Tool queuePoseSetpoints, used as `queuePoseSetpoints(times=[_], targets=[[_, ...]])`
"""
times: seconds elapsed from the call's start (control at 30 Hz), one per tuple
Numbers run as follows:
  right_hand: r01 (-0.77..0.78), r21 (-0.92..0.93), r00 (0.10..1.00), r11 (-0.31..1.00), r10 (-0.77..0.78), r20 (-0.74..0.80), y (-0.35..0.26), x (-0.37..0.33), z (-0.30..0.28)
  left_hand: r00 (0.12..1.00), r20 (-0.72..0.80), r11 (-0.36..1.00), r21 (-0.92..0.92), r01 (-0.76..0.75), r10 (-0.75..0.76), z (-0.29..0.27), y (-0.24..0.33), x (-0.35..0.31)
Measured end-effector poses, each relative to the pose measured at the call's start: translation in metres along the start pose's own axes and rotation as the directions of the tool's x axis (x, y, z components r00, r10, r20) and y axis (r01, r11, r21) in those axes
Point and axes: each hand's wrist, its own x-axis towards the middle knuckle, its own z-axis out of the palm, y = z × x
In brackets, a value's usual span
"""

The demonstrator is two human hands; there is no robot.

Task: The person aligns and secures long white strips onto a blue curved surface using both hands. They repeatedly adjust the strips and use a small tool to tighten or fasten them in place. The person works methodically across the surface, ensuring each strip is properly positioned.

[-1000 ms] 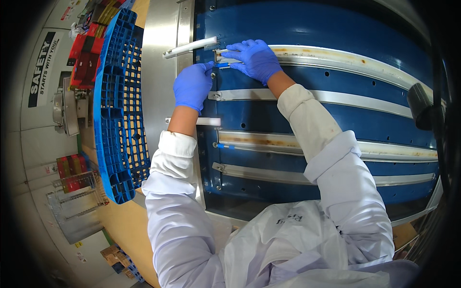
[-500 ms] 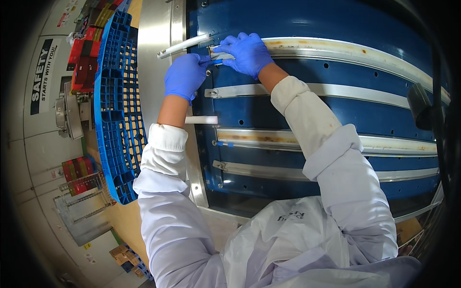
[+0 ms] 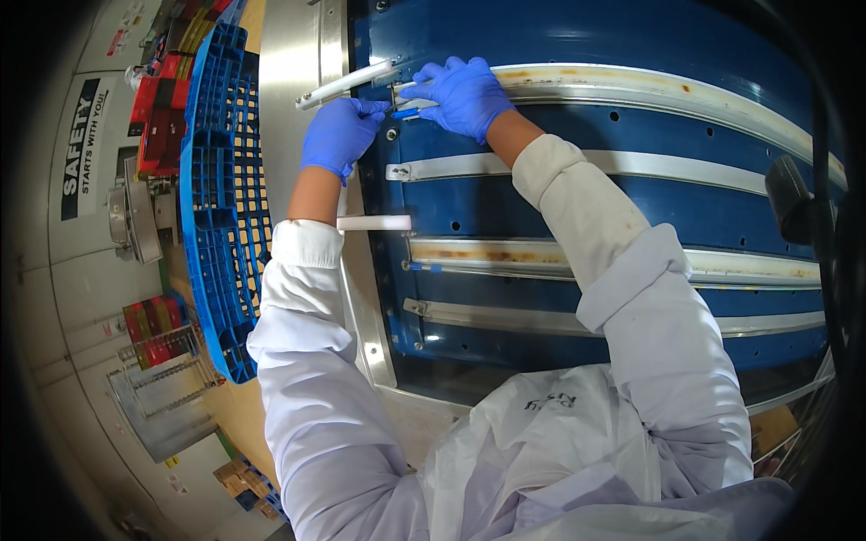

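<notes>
Both hands wear blue gloves and work at the left end of the uppermost metal rail [image 3: 622, 93] on a blue curved panel [image 3: 541, 206]. My left hand [image 3: 341, 140] has its thumb and fingers pinched together beside the rail's end; what lies between them is too small to tell. My right hand [image 3: 465, 101] grips over the rail's end, its fingers bent around it. A small blue piece [image 3: 405, 114] shows just under the right fingertips. Above the left hand a white rod [image 3: 345, 84] sticks out from the steel frame.
Lower on the panel run a flat metal strip [image 3: 667, 165], a second rusty rail [image 3: 505, 252] and another strip [image 3: 505, 316]. A pale rod [image 3: 374, 223] crosses the steel frame [image 3: 307, 54] edge. A blue plastic pallet [image 3: 212, 207] stands left; a dark knob-like part [image 3: 787, 198] is at right.
My left hand has drawn slightly left and down from the rail's end, widening the gap to my right hand. My right hand keeps nearly the same place on the rail.
</notes>
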Motion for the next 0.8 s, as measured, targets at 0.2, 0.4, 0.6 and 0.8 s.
queuePoseSetpoints(times=[0.2,0.4,0.6,0.8], targets=[[-0.003,-0.076,1.0,0.997,0.001,-0.029,0.0,-0.004,0.0,0.999,-0.031,0.972,0.236,0.023,-0.017,-0.003,0.018,-0.001],[0.003,-0.065,0.999,0.998,-0.006,-0.034,0.001,-0.001,0.001,0.999,-0.031,0.972,0.236,0.014,-0.007,-0.012,0.021,-0.005],[-0.006,-0.053,0.999,0.999,0.004,-0.033,0.0,-0.002,0.002,0.999,0.016,0.975,0.219,0.045,-0.049,-0.012,0.031,-0.006],[0.069,0.004,0.996,0.998,-0.069,-0.048,0.013,-0.002,0.008,1.0,-0.01,0.971,0.239,0.027,-0.025,-0.003,0.024,0.002]])
